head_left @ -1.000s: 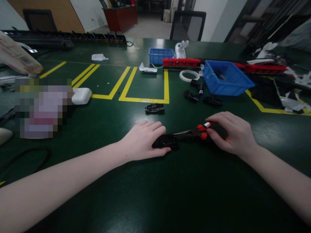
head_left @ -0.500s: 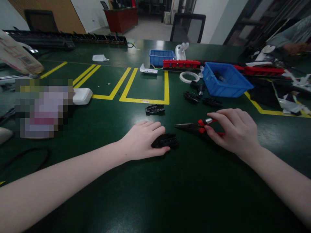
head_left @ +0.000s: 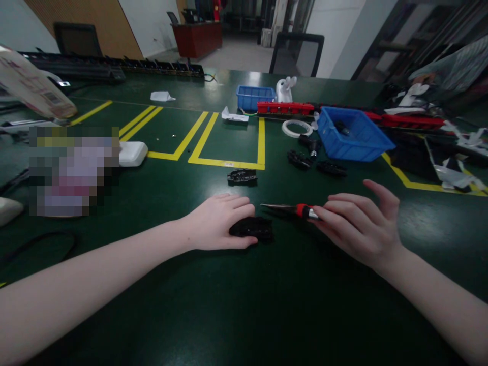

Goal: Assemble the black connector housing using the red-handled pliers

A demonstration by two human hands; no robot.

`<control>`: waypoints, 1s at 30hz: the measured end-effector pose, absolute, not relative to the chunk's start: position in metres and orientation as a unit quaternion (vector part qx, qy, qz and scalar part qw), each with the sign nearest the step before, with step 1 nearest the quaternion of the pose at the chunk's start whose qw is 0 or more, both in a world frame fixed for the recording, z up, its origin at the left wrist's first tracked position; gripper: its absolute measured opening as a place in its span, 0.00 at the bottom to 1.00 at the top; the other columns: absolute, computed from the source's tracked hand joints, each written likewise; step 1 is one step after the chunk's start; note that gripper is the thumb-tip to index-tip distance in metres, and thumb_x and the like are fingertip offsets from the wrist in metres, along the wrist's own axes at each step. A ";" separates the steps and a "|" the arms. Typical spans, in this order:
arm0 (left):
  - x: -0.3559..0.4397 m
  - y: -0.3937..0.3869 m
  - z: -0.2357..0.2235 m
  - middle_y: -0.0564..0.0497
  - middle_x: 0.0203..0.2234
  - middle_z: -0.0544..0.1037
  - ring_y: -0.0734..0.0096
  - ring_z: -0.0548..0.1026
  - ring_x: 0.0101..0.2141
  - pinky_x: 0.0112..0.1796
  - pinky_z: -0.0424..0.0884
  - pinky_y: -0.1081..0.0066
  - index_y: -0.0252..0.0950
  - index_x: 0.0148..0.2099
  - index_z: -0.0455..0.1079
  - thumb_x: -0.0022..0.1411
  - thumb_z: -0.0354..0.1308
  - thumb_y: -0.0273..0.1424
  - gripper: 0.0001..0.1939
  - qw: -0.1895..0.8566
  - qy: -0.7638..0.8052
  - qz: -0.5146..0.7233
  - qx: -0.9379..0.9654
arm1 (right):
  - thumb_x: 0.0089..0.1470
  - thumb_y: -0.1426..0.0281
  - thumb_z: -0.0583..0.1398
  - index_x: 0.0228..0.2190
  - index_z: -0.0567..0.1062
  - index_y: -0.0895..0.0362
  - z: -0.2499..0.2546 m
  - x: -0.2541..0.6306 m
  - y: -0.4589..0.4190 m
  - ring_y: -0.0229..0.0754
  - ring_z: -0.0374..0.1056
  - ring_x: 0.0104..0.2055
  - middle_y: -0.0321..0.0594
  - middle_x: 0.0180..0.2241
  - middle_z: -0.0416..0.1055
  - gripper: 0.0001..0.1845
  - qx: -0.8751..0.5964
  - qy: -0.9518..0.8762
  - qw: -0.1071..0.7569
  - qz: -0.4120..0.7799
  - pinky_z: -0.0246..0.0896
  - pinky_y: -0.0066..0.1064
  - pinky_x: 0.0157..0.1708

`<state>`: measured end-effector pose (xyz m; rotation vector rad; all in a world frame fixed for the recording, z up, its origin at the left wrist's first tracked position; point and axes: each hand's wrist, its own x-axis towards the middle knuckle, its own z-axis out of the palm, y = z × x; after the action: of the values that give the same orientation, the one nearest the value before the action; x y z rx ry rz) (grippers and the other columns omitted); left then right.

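My left hand (head_left: 223,222) is closed around a small black plastic part (head_left: 259,230) low over the green table; its left end is hidden under the fingers. To the right, my right hand (head_left: 360,223) grips red-handled needle-nose pliers (head_left: 301,211), with the index finger lifted away. The pliers' long thin jaws point left, just past the black part's far side and apart from it. Most of the handles are covered by the hand. A similar black part (head_left: 242,177) lies beyond my left hand.
Further black pieces (head_left: 331,168) lie before a blue bin (head_left: 353,134), near a white tape roll (head_left: 297,128). A second blue bin (head_left: 254,97) and a red strip (head_left: 285,108) are behind. A white box (head_left: 132,153) sits at left. Another person's sleeve (head_left: 450,63) shows far right.
My right hand has shifted its grip on the pliers, raising the index finger. The pliers have turned and their tip moved left. The black part looks tilted in my left hand.
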<state>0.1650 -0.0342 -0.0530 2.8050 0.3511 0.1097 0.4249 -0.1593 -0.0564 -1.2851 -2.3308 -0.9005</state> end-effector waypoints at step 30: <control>0.164 -0.027 -0.049 0.53 0.30 0.70 0.72 0.67 0.31 0.33 0.61 0.71 0.35 0.37 0.66 0.60 0.52 0.44 0.17 0.148 0.140 0.038 0.978 | 0.45 0.55 0.62 0.45 0.66 0.57 -0.064 0.429 -0.151 0.51 0.66 0.42 0.49 0.40 0.68 0.28 -0.562 -0.784 0.201 -0.170 0.61 0.48 0.45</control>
<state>0.1639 -0.0267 -0.0490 2.8136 0.4032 0.1086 0.4290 -0.1513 -0.0641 -1.5703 -2.1908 -0.4750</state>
